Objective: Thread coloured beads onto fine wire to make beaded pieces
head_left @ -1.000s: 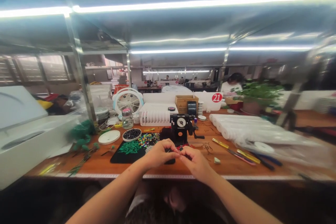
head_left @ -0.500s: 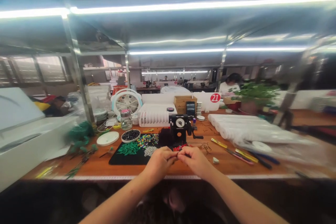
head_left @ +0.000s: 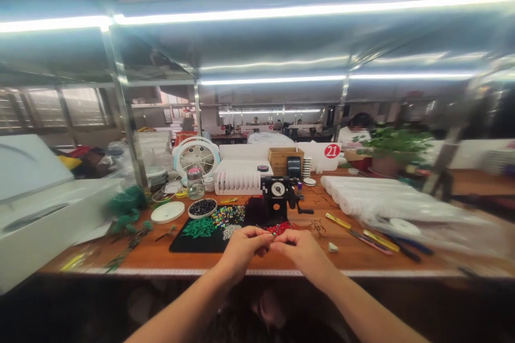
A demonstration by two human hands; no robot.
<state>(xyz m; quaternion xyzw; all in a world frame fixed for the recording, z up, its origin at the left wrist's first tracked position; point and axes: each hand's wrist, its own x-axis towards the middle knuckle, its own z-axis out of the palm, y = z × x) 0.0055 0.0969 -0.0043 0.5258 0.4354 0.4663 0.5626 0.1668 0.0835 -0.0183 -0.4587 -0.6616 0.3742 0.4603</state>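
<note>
My left hand (head_left: 248, 245) and my right hand (head_left: 294, 246) meet fingertip to fingertip above the table's front part. Both are closed in a pinch, and what lies between the fingers is too small to name. Just beyond them is a pile of small red pieces (head_left: 280, 226). Left of the hands, a black mat (head_left: 181, 245) bears green slender pieces (head_left: 200, 228), multicoloured beads (head_left: 227, 216) and silvery beads (head_left: 231, 232). A black hand-cranked device with a round dial (head_left: 278, 188) stands behind the red pieces.
A dish of black pieces (head_left: 202, 208) and a white lid (head_left: 168, 212) lie left. At right are yellow cutters (head_left: 337, 220), pliers (head_left: 406, 246) and plastic-wrapped white rolls (head_left: 362, 198). A fan (head_left: 196, 158) and cardboard box (head_left: 285, 159) stand behind. A person (head_left: 354, 131) sits across.
The view has shifted slightly, so the scene sits a little further right. My fingers have changed position a little, and more of the red pile shows beyond them.
</note>
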